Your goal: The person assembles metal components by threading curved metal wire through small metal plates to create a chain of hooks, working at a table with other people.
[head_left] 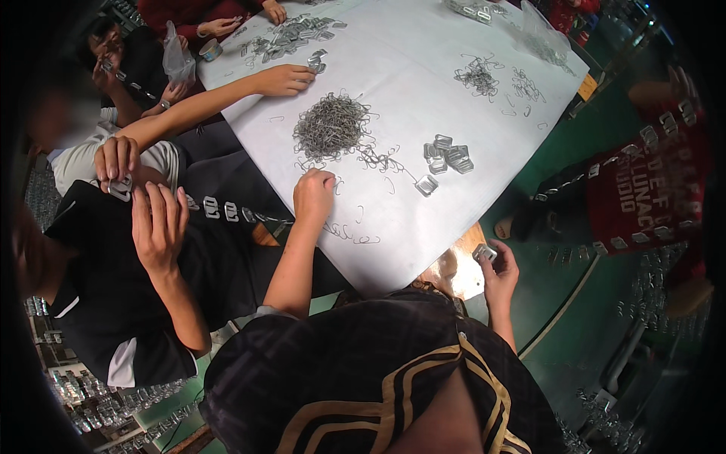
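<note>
Observing remotely, I find right hand (501,271) grasping metal buckle (485,252) off tabletop's (450,227) right edge; left hand (313,198) curled inside left edge, nearer hook pile (330,127) ahead; whether it pinches anything, I cannot tell.

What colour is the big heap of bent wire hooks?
The heap of wire hooks is metallic grey; see the head view.

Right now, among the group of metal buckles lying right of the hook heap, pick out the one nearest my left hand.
The lower-left buckle: it lies at the group's near edge, while the other buckles bunch farther from your left hand.
</note>
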Available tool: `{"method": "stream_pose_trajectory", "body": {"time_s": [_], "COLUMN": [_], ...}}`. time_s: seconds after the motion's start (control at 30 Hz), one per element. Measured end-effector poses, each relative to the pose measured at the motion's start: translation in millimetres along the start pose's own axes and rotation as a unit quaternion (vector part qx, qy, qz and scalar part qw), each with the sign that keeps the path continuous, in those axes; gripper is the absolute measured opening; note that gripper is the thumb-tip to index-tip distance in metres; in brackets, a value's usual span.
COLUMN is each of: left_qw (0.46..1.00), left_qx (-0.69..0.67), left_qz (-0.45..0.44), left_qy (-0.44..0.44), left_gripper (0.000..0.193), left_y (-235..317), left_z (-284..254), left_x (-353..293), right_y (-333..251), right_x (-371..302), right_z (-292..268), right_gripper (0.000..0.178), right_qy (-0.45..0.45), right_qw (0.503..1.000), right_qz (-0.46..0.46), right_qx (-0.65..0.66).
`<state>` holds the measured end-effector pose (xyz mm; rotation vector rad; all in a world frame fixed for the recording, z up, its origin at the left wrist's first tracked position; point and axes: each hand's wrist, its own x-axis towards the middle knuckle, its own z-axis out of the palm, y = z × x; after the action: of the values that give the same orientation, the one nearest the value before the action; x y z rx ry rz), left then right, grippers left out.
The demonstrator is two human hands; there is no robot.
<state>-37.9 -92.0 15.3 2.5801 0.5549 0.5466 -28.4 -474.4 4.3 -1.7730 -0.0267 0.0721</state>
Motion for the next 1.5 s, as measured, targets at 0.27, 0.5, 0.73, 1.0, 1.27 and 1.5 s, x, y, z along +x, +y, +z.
{"method": "stream_pose_trajectory", "body": {"time_s": [0.27,0.5,0.73,1.0,1.27,1.5], "left_qw": [0.994,0.974,0.993,0.985,0.819,0.799], "left_qx": [0.101,0.2,0.093,-0.109,-0.503,-0.519], "left_qz": [-0.007,0.099,0.002,-0.09,0.065,0.053], "left_qy": [0.032,-0.044,-0.069,-0.102,-0.267,-0.3], "left_gripper": [0.009,0.01,0.014,0.013,0.002,0.007], "left_y": [-52,-56,-47,-34,96,115], "left_z": [3,25,12,13,25,43], "left_x": [23,37,40,40,-1,-6], "right_y": [-31,-27,-35,-38,-59,-60], "right_x": [30,37,49,60,69,65], "right_z": [34,58,68,82,88,90], "right_gripper": [0.033,0.036,0.034,0.026,0.027,0.028], "right_qy": [-0.058,-0.117,-0.185,-0.156,-0.141,-0.125], "right_qw": [0.997,0.988,0.971,0.975,0.986,0.99], "right_qz": [-0.046,0.003,0.085,0.088,0.036,-0.02], "right_qx": [0.025,0.099,0.125,0.132,0.08,0.055]}}
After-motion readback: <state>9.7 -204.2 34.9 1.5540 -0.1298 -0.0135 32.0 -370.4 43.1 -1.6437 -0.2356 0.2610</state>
